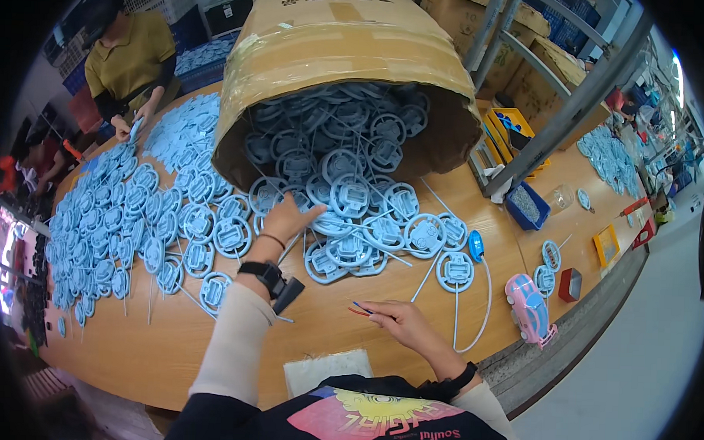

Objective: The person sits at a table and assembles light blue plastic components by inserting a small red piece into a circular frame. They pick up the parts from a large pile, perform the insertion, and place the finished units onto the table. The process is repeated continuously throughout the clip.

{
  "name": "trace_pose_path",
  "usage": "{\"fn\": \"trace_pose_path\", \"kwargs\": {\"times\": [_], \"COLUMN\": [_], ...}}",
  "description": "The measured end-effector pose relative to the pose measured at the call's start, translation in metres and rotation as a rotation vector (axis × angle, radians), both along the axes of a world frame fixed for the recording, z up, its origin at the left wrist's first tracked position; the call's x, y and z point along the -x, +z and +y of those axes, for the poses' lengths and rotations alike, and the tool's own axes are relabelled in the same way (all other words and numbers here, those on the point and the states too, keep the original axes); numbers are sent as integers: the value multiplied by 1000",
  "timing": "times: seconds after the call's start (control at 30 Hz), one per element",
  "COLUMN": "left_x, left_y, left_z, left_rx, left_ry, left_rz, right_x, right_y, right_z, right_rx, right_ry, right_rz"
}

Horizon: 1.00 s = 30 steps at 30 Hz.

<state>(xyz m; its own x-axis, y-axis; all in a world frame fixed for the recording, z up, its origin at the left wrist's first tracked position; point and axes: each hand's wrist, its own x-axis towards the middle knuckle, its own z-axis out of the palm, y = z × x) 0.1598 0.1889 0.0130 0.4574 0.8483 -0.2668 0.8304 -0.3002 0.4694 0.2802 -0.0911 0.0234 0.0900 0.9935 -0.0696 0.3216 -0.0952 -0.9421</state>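
Note:
My left hand (288, 218) reaches over the pile of light blue round plastic parts (349, 197) at the mouth of a big carton, fingers apart and touching the parts. Each part is a ring with a boxy centre, and many have a thin blue stem. In front of my body, my right hand (401, 321) is closed on a slim two-pronged tool (360, 309), one prong red and one dark blue; its exact kind is too small to tell. One ring part (454, 271) with a straight stem lies flat on the table, up and right of this hand.
The carton (335, 49) lies on its side, open towards me. More blue parts (127, 228) spread over the table's left. At the right are a pink toy car (529, 310), a blue bin (527, 207) and a metal frame (541, 141). A co-worker (133, 57) stands far left.

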Motion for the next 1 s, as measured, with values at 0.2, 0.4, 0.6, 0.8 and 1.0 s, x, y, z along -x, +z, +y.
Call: {"fn": "trace_pose_path", "kwargs": {"times": [0.2,0.4,0.6,0.8,1.0], "left_x": [23,79,117,118,127], "left_y": [-69,-70,-60,-58,-61], "left_z": [-25,-89,-145,-172,-190], "left_rx": [295,520,-137,-262,-402], "left_ry": [242,287,-128,-585,-706], "left_rz": [-656,-961,-528,-294,-137], "right_x": [0,4,12,18,18], "right_y": [-7,-3,-6,11,7], "right_z": [0,-6,-21,-33,-49], "right_rx": [12,-5,13,35,-58], "right_ry": [23,28,61,88,67], "right_rz": [-10,69,73,61,94]}}
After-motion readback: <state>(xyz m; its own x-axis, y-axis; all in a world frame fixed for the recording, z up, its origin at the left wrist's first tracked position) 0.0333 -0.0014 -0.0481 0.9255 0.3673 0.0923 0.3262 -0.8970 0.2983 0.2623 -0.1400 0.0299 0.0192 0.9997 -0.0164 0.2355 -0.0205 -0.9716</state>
